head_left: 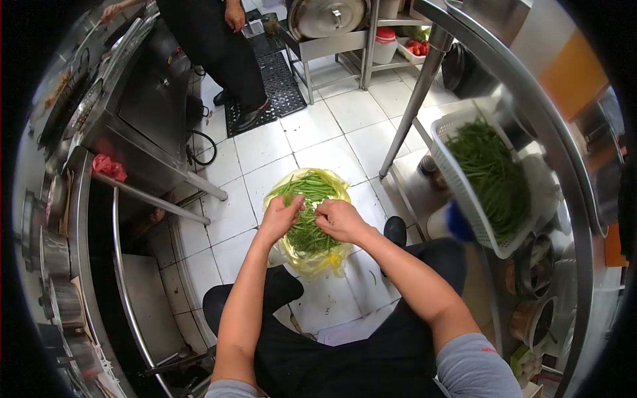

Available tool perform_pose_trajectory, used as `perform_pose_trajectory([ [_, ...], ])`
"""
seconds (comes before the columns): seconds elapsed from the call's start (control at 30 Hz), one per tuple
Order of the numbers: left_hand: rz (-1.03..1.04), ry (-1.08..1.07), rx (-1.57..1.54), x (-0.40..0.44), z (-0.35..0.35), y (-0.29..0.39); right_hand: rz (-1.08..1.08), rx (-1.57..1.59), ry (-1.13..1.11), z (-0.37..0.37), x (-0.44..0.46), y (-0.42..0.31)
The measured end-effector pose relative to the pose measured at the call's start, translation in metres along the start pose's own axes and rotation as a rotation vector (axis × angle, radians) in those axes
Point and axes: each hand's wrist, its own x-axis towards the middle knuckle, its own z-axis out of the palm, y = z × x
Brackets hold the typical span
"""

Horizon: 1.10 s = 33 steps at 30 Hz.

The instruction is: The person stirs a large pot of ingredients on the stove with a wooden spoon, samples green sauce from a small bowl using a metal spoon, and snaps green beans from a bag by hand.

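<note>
Between my knees, a yellow plastic bag lies open on the tiled floor, filled with thin green vegetable stalks. My left hand is over the left part of the bag, its fingers closed on some green stalks. Just to the right, my right hand is above the greens with its fingers pinched together; the tips are too small to make out fully, and what they hold is unclear. A small gap separates the two hands.
A white basket of cut greens stands on the metal shelf at right. Another person stands on a black mat near the stove. A lidded pot sits behind. A loose stalk lies on the floor.
</note>
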Motion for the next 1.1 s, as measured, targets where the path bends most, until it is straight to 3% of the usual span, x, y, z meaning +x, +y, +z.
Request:
perform_pose_trajectory([
  [0.07, 0.072, 0.037, 0.199, 0.0, 0.001, 0.0, 0.015, -0.064, 0.048, 0.003, 0.0, 0.0],
  [0.13, 0.095, 0.131, 0.201, 0.004, -0.002, 0.002, 0.392, 0.275, 0.209, 0.001, 0.003, 0.002],
  [0.17, 0.117, 0.233, 0.201, 0.006, -0.006, 0.004, 0.394, 0.276, 0.211, -0.002, 0.004, 0.006],
  [0.27, 0.189, 0.179, 0.253, 0.026, -0.018, -0.017, 0.413, 0.358, 0.198, -0.007, 0.004, 0.021],
  [0.3, 0.094, 0.163, 0.441, 0.035, -0.022, -0.027, 0.353, 0.188, 0.004, -0.004, 0.0, 0.025],
  [0.33, 0.096, 0.16, 0.439, 0.039, -0.019, -0.036, 0.293, 0.017, -0.188, -0.004, -0.004, 0.023],
  [0.37, 0.213, 0.2, 0.714, 0.041, -0.013, -0.046, 0.365, -0.096, -0.251, -0.001, -0.007, 0.02],
  [0.4, 0.33, 0.237, 0.987, 0.041, -0.007, -0.052, 0.371, -0.099, -0.252, 0.005, -0.01, 0.022],
  [0.47, 0.253, 0.207, 1.034, 0.045, 0.001, -0.059, 0.389, -0.244, -0.212, 0.017, -0.011, 0.029],
  [0.57, 0.189, 0.174, 1.203, 0.048, 0.006, -0.063, 0.383, -0.17, -0.193, 0.004, -0.007, 0.023],
  [0.63, 0.22, 0.174, 1.161, 0.046, 0.004, -0.063, 0.376, -0.146, -0.167, 0.001, -0.006, 0.025],
  [0.7, 0.252, 0.165, 1.126, 0.043, 0.004, -0.055, 0.279, -0.115, 0.05, 0.002, -0.004, 0.027],
  [0.8, 0.269, 0.16, 1.007, 0.029, 0.004, -0.036, 0.233, -0.108, 0.2, 0.003, -0.003, 0.026],
  [1.1, 0.19, 0.02, 0.978, -0.005, 0.007, 0.002, 0.089, -0.154, 0.062, 0.005, -0.001, 0.015],
])
